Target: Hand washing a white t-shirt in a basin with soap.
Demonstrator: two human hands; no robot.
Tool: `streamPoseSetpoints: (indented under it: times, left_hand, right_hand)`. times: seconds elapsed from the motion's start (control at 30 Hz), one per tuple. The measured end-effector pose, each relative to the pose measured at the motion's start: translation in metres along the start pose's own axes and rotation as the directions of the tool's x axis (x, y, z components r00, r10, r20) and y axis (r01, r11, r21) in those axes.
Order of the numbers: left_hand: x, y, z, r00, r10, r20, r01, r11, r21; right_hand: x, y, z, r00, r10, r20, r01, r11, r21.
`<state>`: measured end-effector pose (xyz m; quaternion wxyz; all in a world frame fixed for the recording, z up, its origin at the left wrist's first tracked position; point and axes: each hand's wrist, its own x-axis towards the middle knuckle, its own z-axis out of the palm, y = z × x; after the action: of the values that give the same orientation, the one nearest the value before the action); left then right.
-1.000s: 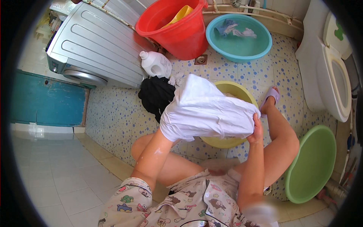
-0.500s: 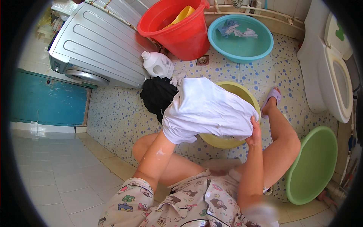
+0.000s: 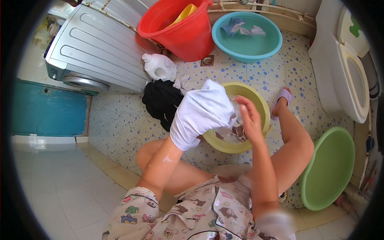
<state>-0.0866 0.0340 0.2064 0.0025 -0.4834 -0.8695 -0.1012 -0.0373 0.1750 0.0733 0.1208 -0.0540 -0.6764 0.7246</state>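
A white garment (image 3: pixel 204 110) is pulled over my left hand and wrist and bunches around them. That hand is hidden inside the cloth, so its fingers do not show. The covered hand is raised over the left side of a yellow basin (image 3: pixel 262 102). My right hand (image 3: pixel 250 124) is just right of the garment, above the basin, with its fingers extended and apart and nothing held in them. Wet pale cloth and a patch of brownish fabric (image 3: pixel 240 133) lie in the basin below. Dried-looking white suds mark my left forearm.
A black cloth heap (image 3: pixel 162 100) lies left of the basin, beside a white detergent bottle (image 3: pixel 160 67) and a washing machine (image 3: pixel 100 44). Behind stand a red bucket (image 3: pixel 180 38) and a blue basin (image 3: pixel 248 50) with cloths in water. A green basin (image 3: pixel 330 172) and toilet (image 3: pixel 340 84) are right.
My right hand has let go of the garment's right end. The garment, stretched across the basin before, is now gathered around my left hand, uncovering the basin's contents.
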Motion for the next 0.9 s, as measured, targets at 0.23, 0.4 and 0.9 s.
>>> streamPoseSetpoints:
  times: [0.23,0.4,0.9]
  left_hand:
    - [-0.005,0.002,-0.001,0.966,0.143,-0.216,-0.182,0.968,-0.171]
    - [-0.015,-0.002,0.007,0.892,0.199,-0.407,-0.379,0.820,-0.429]
    - [-0.093,-0.016,0.125,0.946,-0.265,0.186,-0.238,-0.959,-0.154]
  right_hand:
    - [0.004,-0.010,0.006,0.973,0.059,0.224,-0.088,0.989,0.121]
    - [0.008,0.004,-0.002,0.993,0.120,-0.008,-0.117,0.977,0.181]
    - [-0.001,0.023,-0.029,0.980,0.194,-0.052,-0.189,0.978,0.094]
